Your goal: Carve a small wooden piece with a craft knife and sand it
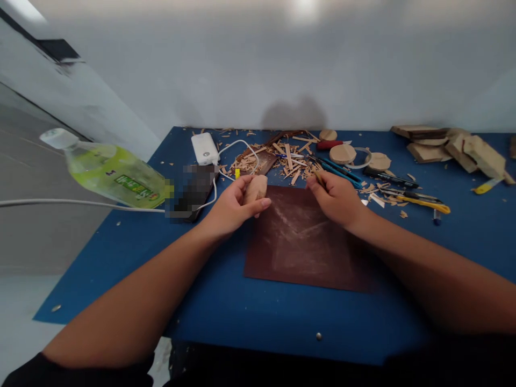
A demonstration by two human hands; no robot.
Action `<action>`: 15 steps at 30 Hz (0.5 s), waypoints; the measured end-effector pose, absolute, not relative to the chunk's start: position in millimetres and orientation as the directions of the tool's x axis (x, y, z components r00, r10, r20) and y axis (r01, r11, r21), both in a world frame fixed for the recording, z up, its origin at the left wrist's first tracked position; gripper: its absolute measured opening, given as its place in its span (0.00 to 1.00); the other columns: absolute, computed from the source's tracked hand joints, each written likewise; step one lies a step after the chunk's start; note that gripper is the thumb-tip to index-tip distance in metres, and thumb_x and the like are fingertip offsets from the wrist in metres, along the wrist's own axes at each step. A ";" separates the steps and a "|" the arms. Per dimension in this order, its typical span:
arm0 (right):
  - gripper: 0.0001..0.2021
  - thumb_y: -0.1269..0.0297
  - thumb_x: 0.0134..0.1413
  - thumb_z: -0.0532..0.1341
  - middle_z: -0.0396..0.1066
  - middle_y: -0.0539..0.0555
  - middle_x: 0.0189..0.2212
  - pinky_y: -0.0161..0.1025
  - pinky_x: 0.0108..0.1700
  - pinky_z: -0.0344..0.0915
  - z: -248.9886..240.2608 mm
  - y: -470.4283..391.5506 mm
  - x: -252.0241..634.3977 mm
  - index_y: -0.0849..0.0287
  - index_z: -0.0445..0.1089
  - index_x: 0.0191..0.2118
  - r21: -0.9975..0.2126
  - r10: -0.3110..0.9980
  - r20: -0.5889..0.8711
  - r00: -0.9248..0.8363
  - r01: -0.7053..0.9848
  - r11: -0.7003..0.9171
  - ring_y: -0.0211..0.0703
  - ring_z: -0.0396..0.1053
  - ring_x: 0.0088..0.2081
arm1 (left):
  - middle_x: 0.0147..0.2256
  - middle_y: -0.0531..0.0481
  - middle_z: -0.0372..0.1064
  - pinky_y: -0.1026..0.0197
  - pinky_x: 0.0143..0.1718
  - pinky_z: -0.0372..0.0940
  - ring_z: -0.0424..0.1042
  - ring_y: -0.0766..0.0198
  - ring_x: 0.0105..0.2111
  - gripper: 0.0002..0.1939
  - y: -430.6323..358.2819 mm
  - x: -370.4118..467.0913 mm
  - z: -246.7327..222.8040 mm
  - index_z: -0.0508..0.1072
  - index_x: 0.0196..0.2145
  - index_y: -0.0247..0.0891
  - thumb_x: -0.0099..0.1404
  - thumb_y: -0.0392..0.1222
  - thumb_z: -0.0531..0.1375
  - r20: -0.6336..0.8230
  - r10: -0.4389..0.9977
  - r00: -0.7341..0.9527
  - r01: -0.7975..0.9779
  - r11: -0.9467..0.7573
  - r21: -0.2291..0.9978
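Note:
My left hand [237,204] is closed around a small rounded piece of pale wood [257,188], thumb along its near side. To the right, my right hand [332,196] is closed in a pinch. A thin yellowish-brown edge [319,178] shows at its fingers; what this belongs to, I cannot make out. Both hands are over the far part of a dark reddish-brown sheet [298,247], which looks like sandpaper and carries pale dusty streaks.
Wood shavings [288,161] lie behind the hands. Round wooden discs [342,154], a yellow cutter [425,202], a black pen [391,177] and wood blocks [479,153] lie to the right. A white power bank [205,149], a phone [195,193] and a tilted bottle [116,174] are left.

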State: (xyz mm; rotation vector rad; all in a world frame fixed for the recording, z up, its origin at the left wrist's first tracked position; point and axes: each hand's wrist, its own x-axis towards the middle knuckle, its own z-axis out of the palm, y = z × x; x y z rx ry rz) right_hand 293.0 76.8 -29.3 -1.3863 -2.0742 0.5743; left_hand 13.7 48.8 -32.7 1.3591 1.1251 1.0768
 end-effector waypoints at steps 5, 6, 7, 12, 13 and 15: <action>0.14 0.60 0.77 0.52 0.76 0.64 0.48 0.46 0.43 0.63 -29.9 91.7 307.4 0.58 0.73 0.45 -0.285 0.918 0.171 -0.359 0.873 0.395 0.55 0.74 0.45 | 0.44 0.51 0.71 0.64 0.30 0.72 0.70 0.67 0.35 0.32 49.9 17.8 -32.6 0.73 0.54 0.42 0.55 0.48 0.78 -0.003 0.998 0.062 -0.053 0.006 0.999; 0.13 0.59 0.75 0.54 0.76 0.65 0.51 0.47 0.45 0.65 -30.8 93.8 310.0 0.58 0.74 0.47 -0.256 0.914 0.139 -0.382 0.878 0.405 0.56 0.74 0.48 | 0.44 0.51 0.71 0.64 0.30 0.72 0.70 0.68 0.35 0.32 50.0 18.3 -32.0 0.73 0.53 0.41 0.54 0.48 0.78 -0.002 0.999 0.041 -0.070 0.005 0.997; 0.13 0.58 0.74 0.56 0.76 0.65 0.51 0.47 0.46 0.66 -31.5 95.6 312.2 0.58 0.75 0.49 -0.248 0.907 0.102 -0.409 0.872 0.421 0.56 0.74 0.49 | 0.43 0.52 0.71 0.64 0.31 0.72 0.69 0.68 0.35 0.32 50.2 18.4 -31.3 0.73 0.53 0.41 0.54 0.47 0.79 -0.004 1.000 0.023 -0.084 0.006 0.996; 0.14 0.52 0.68 0.64 0.76 0.61 0.46 0.47 0.47 0.67 -29.4 97.1 314.1 0.57 0.76 0.45 -0.269 0.866 -0.019 -0.500 0.837 0.477 0.54 0.73 0.46 | 0.42 0.51 0.74 0.64 0.30 0.71 0.71 0.68 0.34 0.32 52.6 16.7 -28.3 0.73 0.53 0.41 0.55 0.48 0.78 -0.015 0.999 -0.044 -0.125 0.009 0.992; 0.12 0.52 0.67 0.65 0.76 0.61 0.45 0.47 0.46 0.67 -28.2 96.4 312.8 0.57 0.76 0.43 -0.268 0.867 -0.028 -0.498 0.839 0.473 0.54 0.73 0.45 | 0.42 0.51 0.74 0.64 0.31 0.71 0.71 0.68 0.34 0.31 53.3 16.2 -28.1 0.73 0.53 0.42 0.55 0.48 0.78 -0.014 0.998 -0.058 -0.132 0.006 0.991; 0.10 0.54 0.65 0.67 0.76 0.59 0.42 0.45 0.44 0.66 -25.6 95.1 309.6 0.57 0.75 0.40 -0.275 0.871 -0.035 -0.491 0.842 0.464 0.53 0.73 0.43 | 0.42 0.51 0.74 0.64 0.31 0.71 0.71 0.68 0.33 0.31 54.5 15.5 -28.2 0.73 0.53 0.43 0.55 0.49 0.78 -0.007 0.997 -0.081 -0.141 -0.005 0.990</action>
